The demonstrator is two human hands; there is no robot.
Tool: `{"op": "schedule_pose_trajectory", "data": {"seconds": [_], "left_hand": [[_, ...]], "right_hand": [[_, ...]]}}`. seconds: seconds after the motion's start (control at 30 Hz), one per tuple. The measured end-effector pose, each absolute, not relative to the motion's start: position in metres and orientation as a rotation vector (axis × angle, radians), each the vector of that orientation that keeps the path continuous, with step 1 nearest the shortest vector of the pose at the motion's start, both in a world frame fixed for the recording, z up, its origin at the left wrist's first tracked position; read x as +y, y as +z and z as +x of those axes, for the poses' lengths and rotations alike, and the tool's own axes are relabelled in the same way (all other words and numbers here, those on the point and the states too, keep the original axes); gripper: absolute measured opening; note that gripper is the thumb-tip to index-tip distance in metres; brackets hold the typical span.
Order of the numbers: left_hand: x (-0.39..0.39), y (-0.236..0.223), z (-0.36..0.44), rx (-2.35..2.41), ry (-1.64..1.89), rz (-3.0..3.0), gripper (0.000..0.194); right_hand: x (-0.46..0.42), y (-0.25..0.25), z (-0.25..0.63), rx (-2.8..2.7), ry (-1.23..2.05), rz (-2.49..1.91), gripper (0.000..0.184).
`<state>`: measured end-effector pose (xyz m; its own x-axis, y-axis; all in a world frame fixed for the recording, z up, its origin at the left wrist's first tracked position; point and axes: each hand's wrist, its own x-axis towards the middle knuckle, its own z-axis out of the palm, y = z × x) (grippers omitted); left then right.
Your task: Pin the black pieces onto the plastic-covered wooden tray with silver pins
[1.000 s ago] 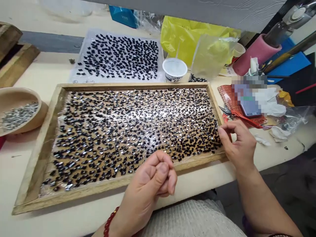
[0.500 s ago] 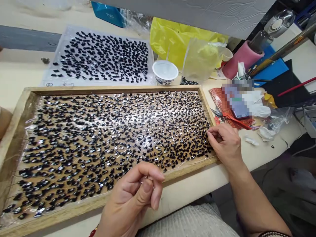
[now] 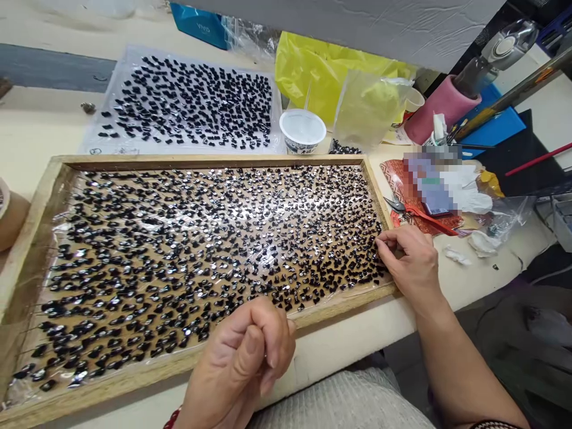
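Note:
A shallow wooden frame (image 3: 223, 159) lies before me, its floor covered with rows of small glossy black pieces (image 3: 214, 253) over plastic film. Thin pins or wires stick out from some pieces along the left side. At the right end, my right hand (image 3: 413, 265) pinches thumb and index finger together at one of the black pieces; the fingertips hide most of it. In front of the near rim, my left hand (image 3: 245, 351) is closed with fingers curled in. Thin metal pins showed between its fingers a moment ago and are now hidden.
Behind the frame lie a plastic sheet (image 3: 93, 134) of more black pieces, a white bowl (image 3: 302, 128) and a clear bag (image 3: 366, 113). To the right are red-handled cutters (image 3: 429, 220), a phone (image 3: 429, 185) and crumpled tissue (image 3: 476, 193). A round container (image 3: 11, 217) stands left.
My left hand has turned and its fingers have curled further in, covering the pins. My right hand stays at the frame's right end. The view has shifted slightly.

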<state>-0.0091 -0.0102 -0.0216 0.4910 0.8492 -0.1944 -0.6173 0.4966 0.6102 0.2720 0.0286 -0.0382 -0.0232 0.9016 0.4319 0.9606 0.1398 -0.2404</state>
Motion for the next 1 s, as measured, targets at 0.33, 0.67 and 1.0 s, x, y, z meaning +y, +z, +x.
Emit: {"op": "schedule_pose_trajectory", "data": {"seconds": [0.33, 0.67, 1.0], "left_hand": [[-0.013, -0.026, -0.009, 0.497, 1.004, 0.542, 0.032], [-0.019, -0.029, -0.013, 0.54, 0.968, 0.576, 0.033], [-0.02, -0.031, -0.019, 0.456, 0.879, 0.639, 0.034]], "right_hand": [[0.018, -0.023, 0.271, -1.911, -0.152, -1.727, 0.004], [0.03, -0.007, 0.198, -2.252, 0.163, -1.413, 0.006], [0.041, -0.008, 0.196, -2.31, 0.03, -1.485, 0.007]]}}
